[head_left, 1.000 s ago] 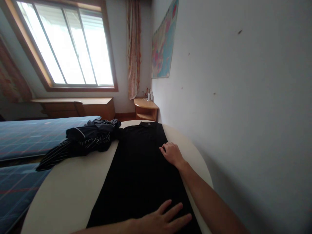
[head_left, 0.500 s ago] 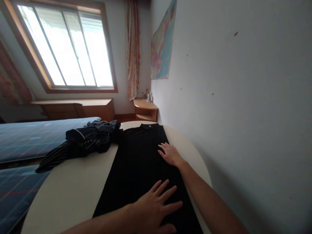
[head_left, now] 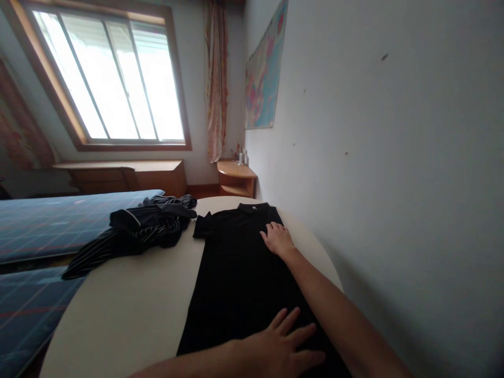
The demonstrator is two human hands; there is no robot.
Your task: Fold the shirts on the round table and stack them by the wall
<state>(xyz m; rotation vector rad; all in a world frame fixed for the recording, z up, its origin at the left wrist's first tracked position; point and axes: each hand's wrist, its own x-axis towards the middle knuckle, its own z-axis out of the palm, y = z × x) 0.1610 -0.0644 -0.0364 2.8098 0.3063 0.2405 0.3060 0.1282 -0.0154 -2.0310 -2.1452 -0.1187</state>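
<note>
clock: read from the shirt's middle, 12 pointing straight ahead of you.
shirt: the black shirt [head_left: 236,273] lies flat, front to back along the table [head_left: 129,299], its collar [head_left: 254,208] at 12 with a small pale mark inside. the lower end runs out of view under your arm at 6.
sleeve: one short sleeve [head_left: 203,227] points out at 10 to 11, laid flat on the table, just beside the heap.
left hand: your left hand [head_left: 281,346] is at 5, palm down over the lower shirt, fingers spread well apart.
right hand: your right hand [head_left: 278,240] is at 1 to 2, on the shirt's edge below the shoulder, thumb away from the fingers. cannot tell whether the fingertips pinch cloth.
hands: well apart from each other, right one farther from you.
heap: a crumpled heap [head_left: 149,223] of dark clothes, partly striped, sits at 10. its striped end reaches past the table's edge at 9.
bed: blue plaid bed [head_left: 79,215] at 9 to 10, beyond the heap.
far side: window [head_left: 114,79] at 11, desk [head_left: 157,167] beneath it; curtain [head_left: 216,84] just short of 12; shelf [head_left: 235,169] at 12.
wall: pale wall [head_left: 394,157] at 2 to 3, a map [head_left: 264,73] hung on it toward 12.
</note>
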